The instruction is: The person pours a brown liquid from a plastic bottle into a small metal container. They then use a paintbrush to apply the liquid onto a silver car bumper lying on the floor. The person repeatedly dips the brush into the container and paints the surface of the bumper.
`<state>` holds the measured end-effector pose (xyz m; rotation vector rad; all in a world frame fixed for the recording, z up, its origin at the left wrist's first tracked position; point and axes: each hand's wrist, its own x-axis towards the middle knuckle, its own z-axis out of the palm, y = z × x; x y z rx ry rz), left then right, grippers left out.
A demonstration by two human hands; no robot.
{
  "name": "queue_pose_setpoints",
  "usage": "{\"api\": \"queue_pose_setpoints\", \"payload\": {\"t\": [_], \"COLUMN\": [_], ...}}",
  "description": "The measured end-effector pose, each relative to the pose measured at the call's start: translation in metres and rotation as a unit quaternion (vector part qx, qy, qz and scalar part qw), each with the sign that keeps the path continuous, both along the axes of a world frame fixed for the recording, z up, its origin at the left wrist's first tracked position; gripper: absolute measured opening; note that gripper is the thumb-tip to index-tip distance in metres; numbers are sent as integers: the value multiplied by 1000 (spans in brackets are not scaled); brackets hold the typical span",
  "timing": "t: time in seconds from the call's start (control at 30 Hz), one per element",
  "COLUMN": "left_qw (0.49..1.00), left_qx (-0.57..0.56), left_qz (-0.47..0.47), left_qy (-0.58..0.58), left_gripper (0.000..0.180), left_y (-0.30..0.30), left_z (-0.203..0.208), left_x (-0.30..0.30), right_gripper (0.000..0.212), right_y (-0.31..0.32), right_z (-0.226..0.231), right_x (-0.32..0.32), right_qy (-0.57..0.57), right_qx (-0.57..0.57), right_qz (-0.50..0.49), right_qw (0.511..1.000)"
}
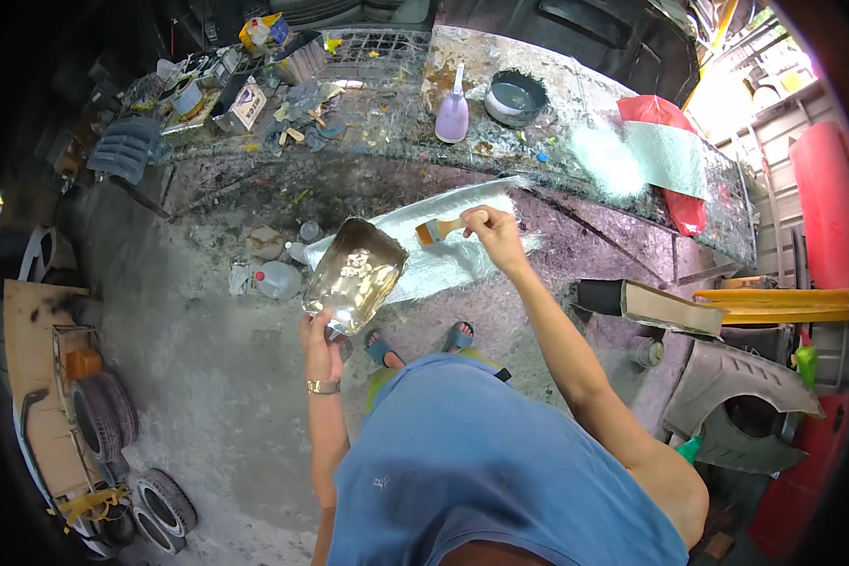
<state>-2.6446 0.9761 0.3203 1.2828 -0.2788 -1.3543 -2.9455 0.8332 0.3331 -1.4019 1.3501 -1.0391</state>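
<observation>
Above the concrete floor, in the head view, the left grip is closed on the near end of a shiny metal tray. The right grip clasps a paintbrush by its handle, bristles over a silvery sheet; contact cannot be told. Beyond, a purple bottle and dark bowl stand on the tabletop.

a shiny tray your left hand holds, a paintbrush your right hand grips, a silvery sheet below
</observation>
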Motion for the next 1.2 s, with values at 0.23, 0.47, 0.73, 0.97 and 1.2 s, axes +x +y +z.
{"api": "queue_pose_setpoints", "payload": {"t": [0.23,0.47,0.73,0.97,1.2], "left_qw": [1000,999,997,997,997], "left_qx": [3,18,38,32,34], "left_qz": [2,-41,-53,-55,-46], "left_qy": [0,-27,-48,-42,-50], "left_gripper": [45,42,42,37,40], "left_y": [-4,-15,-27,-25,-22], "left_z": [5,6,14,13,15], "left_x": [-10,-25,-42,-40,-43], "right_gripper": [15,14,13,13,16], "right_y": [10,38,18,2,-5], "right_z": [18,88,51,38,12], "right_x": [-7,20,34,-45,-60], "right_qy": [43,-25,6,-141,90], "right_qx": [-43,-113,-124,9,-103], "right_qz": [-71,106,88,-53,-150], "right_qw": [996,988,988,989,979]}}
